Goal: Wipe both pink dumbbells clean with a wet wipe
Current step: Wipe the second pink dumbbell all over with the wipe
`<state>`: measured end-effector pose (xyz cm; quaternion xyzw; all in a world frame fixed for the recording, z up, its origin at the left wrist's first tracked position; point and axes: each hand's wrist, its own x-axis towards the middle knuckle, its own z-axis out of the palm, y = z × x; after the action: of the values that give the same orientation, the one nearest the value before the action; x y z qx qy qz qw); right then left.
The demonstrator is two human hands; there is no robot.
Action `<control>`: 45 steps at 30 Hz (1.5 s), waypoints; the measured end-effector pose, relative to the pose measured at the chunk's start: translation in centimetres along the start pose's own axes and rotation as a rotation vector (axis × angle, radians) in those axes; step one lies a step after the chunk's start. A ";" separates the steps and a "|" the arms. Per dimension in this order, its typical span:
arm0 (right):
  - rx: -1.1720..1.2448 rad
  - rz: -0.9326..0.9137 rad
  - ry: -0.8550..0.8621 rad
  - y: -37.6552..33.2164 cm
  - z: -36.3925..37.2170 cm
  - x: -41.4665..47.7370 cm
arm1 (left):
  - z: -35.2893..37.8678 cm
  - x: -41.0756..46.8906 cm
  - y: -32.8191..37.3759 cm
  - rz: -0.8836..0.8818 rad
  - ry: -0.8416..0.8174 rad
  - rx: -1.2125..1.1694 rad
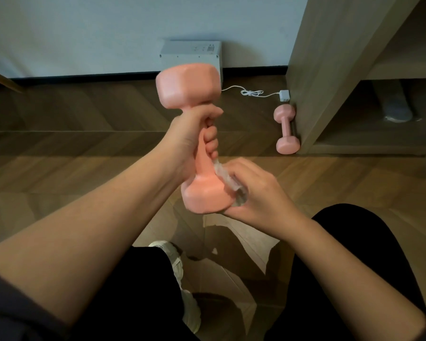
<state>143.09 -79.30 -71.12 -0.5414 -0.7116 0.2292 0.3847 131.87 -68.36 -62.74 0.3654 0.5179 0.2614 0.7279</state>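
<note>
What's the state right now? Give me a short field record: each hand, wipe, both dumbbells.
left hand: gripping the handle of the held dumbbell, roughly upright, tilted
right hand: pressing the wet wipe against the lower head of the held dumbbell
wet wipe: bunched between fingers and dumbbell head
second dumbbell: lying on the wooden floor, beside the cabinet, untouched
also on floor: white charger and cable

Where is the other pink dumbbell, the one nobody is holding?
Look at the tall wooden cabinet on the right. At the foot of its near corner, the second pink dumbbell lies flat on the wood floor, just below a small white plug block. Unlike the held dumbbell, which the left hand grips and the right hand wipes, no hand touches it.
</note>
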 end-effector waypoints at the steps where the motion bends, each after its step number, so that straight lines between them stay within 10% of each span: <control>1: 0.033 0.017 -0.025 0.1 -0.3 0.1 | 0.0 -0.1 0.1 -0.012 -0.043 -0.023; 8: -0.055 -0.016 -0.061 0.7 0.1 0.0 | 0.9 -1.2 0.0 0.017 -0.334 -0.001; 19: -0.258 0.027 0.206 0.5 1.1 -1.0 | 1.1 -0.5 -0.3 0.081 0.168 0.154; 38: -0.039 -0.025 -0.091 -0.6 -1.1 -0.4 | 1.0 -1.5 -0.2 0.011 -0.237 0.060; 45: -0.103 -0.012 0.137 -0.3 0.1 -0.7 | 0.9 -1.0 0.5 0.095 0.055 0.187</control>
<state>142.96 -80.08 -71.18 -0.5705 -0.6978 0.1525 0.4055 132.36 -69.05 -61.56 0.4487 0.5419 0.2561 0.6628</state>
